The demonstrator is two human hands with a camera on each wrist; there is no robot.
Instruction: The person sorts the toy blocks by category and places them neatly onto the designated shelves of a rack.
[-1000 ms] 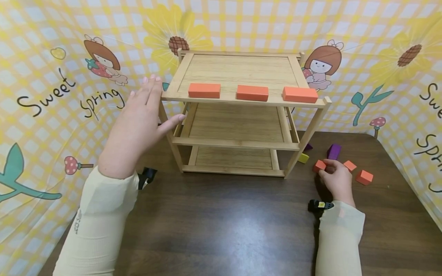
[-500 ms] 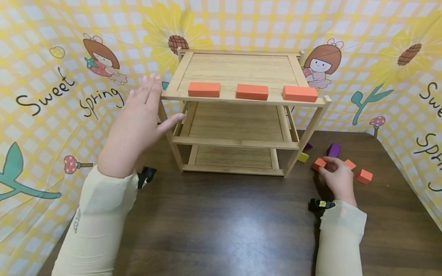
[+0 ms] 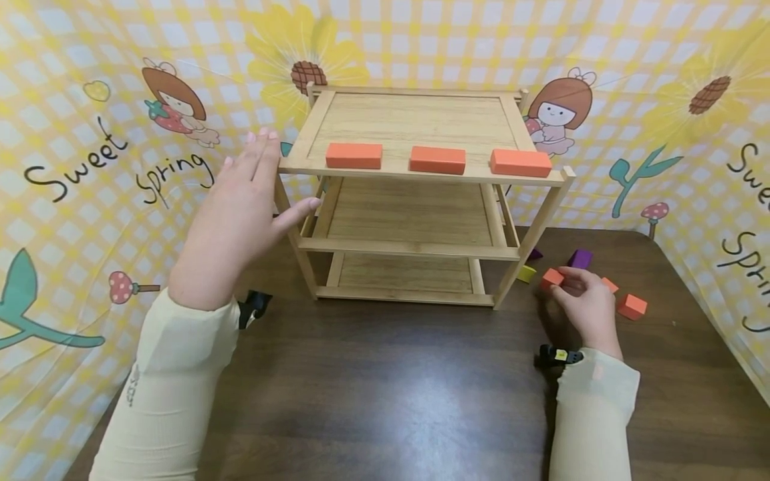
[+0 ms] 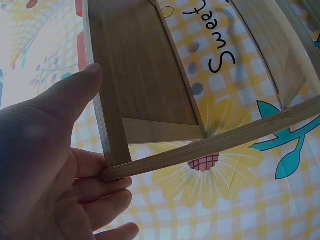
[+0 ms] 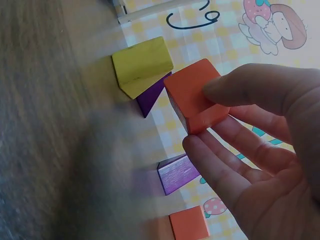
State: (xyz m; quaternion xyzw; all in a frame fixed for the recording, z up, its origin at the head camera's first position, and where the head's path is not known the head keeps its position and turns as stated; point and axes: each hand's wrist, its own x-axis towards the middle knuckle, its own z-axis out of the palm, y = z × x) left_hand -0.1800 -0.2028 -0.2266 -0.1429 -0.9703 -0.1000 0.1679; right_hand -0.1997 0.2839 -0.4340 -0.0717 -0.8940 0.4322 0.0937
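Note:
My right hand (image 3: 588, 306) pinches an orange block (image 3: 551, 278) between thumb and fingers, to the right of a three-tier wooden rack (image 3: 415, 117). In the right wrist view the thumb presses on one face of the orange block (image 5: 192, 90), with the fingertips under it. My left hand (image 3: 231, 217) rests against the rack's top left front corner, its fingers straight and the thumb spread apart. The left wrist view has the thumb at the front edge and the fingers beside the corner of the rack (image 4: 150, 65). Three orange blocks (image 3: 437, 160) lie in a row along the top shelf's front.
Right of the rack on the dark wooden table (image 3: 385, 387) lie a purple block (image 3: 581, 258), a yellow block (image 3: 526, 273) and an orange block (image 3: 633, 306). Another orange block (image 3: 610, 284) is partly hidden by the right hand. A patterned yellow-checked cloth (image 3: 421, 47) hangs behind.
My right hand has lifted the orange block slightly and moved it a little toward the rack. My left hand stays at the rack's corner.

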